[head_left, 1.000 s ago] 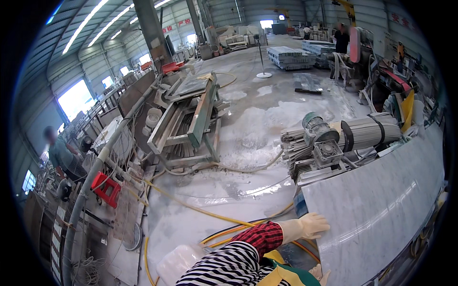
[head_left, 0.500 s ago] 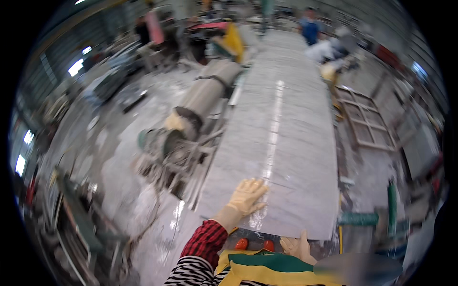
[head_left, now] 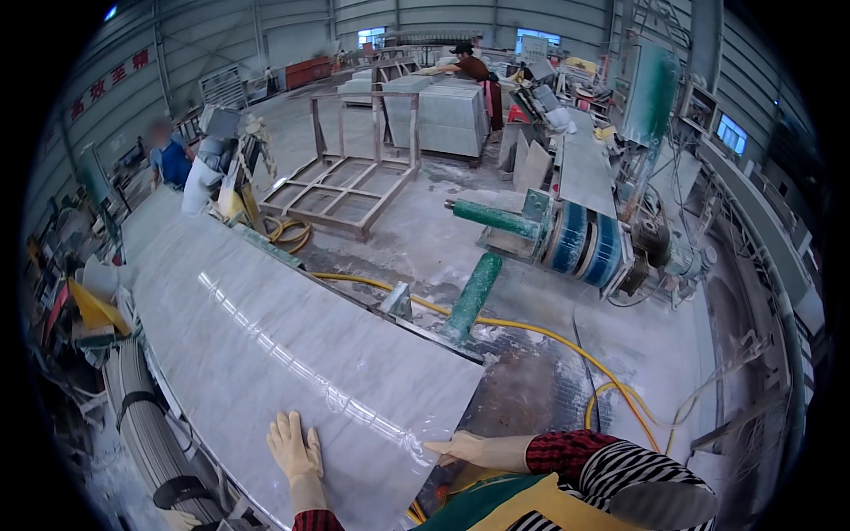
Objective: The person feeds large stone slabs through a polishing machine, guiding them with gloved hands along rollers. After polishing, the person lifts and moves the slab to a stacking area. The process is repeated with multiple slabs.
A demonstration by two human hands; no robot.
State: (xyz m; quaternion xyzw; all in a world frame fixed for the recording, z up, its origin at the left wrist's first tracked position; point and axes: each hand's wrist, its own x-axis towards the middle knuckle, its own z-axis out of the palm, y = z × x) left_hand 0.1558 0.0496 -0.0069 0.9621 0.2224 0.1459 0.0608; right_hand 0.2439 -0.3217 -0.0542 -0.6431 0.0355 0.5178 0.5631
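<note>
View swung right: slab points lengthwise upper left; left hand flat atop, right hand at edge, hands apart.

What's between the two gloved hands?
In the head view, a glossy stretch of the pale slab lies between the left hand and right hand.

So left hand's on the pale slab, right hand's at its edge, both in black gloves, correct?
Not quite: the head view shows cream gloves, not black. The left hand rests on the pale slab and the right hand is at its edge.
</note>
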